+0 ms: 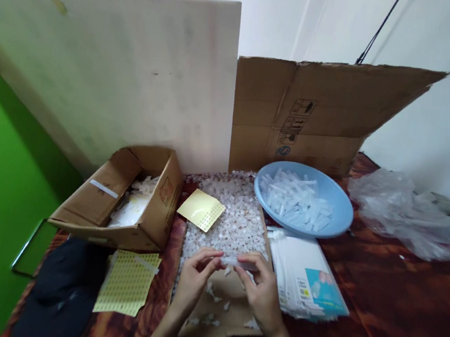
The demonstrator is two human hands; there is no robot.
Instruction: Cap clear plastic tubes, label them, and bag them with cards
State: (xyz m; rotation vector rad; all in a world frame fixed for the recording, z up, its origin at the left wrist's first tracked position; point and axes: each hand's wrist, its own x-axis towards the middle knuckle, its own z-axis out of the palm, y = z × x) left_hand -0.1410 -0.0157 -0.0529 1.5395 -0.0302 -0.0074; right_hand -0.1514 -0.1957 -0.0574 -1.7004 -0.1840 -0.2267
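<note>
Between the fingertips of both hands is a small translucent plastic tube (231,261), held level above a cardboard tray (227,288). My left hand (195,278) pinches its left end. My right hand (262,291) is closed around the right end, so part of the tube is hidden. Many small whitish plastic pieces (239,210) fill the far part of the tray, and several lie loose on the bare cardboard under my hands. A yellow sticker sheet (201,209) rests on top of the pile.
At the back right, a blue basin (342,224) contains many translucent tubes. White printed packets (305,278) are stacked right of the tray. On the left stand an open cardboard box (166,199), more yellow sticker sheets (127,284) and a black cap (60,290). Clear plastic bags (405,214) lie far right.
</note>
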